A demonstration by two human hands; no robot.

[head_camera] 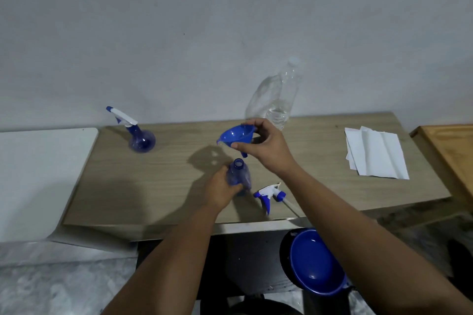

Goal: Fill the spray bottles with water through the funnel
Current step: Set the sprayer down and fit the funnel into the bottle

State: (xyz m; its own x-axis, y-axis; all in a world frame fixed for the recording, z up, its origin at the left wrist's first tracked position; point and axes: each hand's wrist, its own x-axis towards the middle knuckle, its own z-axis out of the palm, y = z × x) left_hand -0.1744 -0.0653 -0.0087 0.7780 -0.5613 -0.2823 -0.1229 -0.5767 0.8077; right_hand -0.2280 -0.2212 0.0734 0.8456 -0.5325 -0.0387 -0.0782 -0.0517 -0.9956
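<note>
My left hand [221, 188] grips an open blue spray bottle [239, 174] standing near the middle of the wooden table [166, 186]; its neck has no top. Just above and behind that neck, my right hand [266, 147] pinches the rim of a blue funnel [235, 135], tilted, its spout pointing down toward the bottle mouth without touching it. The bottle's white and blue sprayer head [270, 194] lies on the table to the right. A second blue spray bottle [140, 139] with its sprayer on stands at the back left. A clear plastic water bottle [281, 100], capped, stands behind the funnel.
White paper sheets [376, 153] lie at the table's right. A white surface [38, 181] adjoins the left side and a wooden piece [450, 151] the right. A blue bowl [314, 261] sits below the table's front edge. A grey wall rises right behind the table.
</note>
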